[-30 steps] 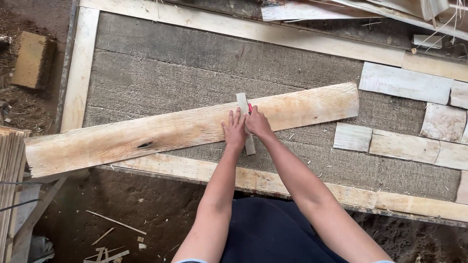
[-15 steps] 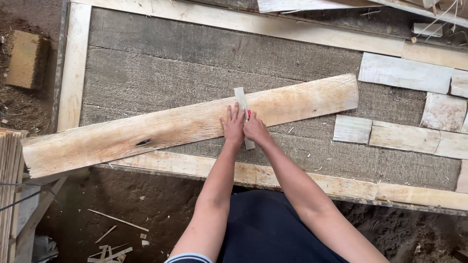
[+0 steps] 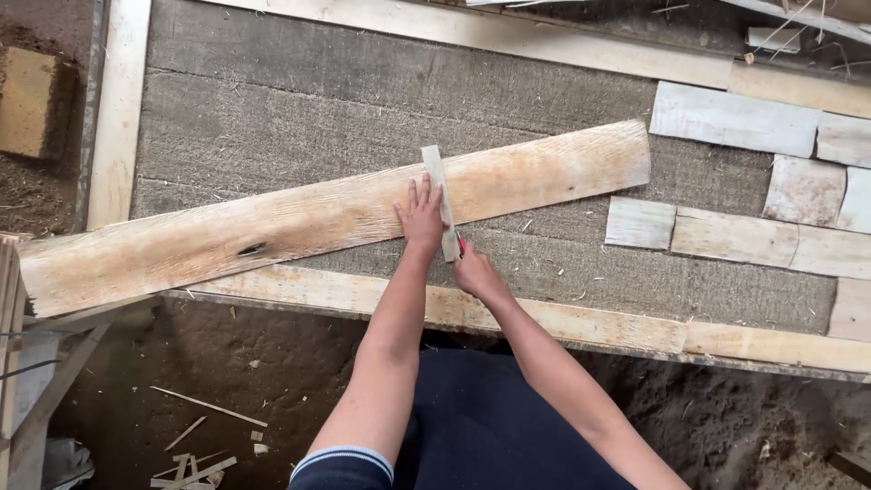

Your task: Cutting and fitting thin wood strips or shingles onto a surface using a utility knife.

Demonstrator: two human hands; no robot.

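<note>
Mid-frame, the plank [image 3: 336, 213] lay slanted across the grey bench [image 3: 272, 100]. The left hand [image 3: 421, 215] pressed flat, fingers spread, on a short strip [image 3: 440, 201] set across it. The right hand [image 3: 474, 269], closed on a red pencil [image 3: 461, 242], was at the strip's lower end: marking a line. Next called for holding the strip steady.

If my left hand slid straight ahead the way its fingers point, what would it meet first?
Left hand already lies on the long plank; past the plank's far edge comes the grey board surface, probably nothing else before it.
</note>
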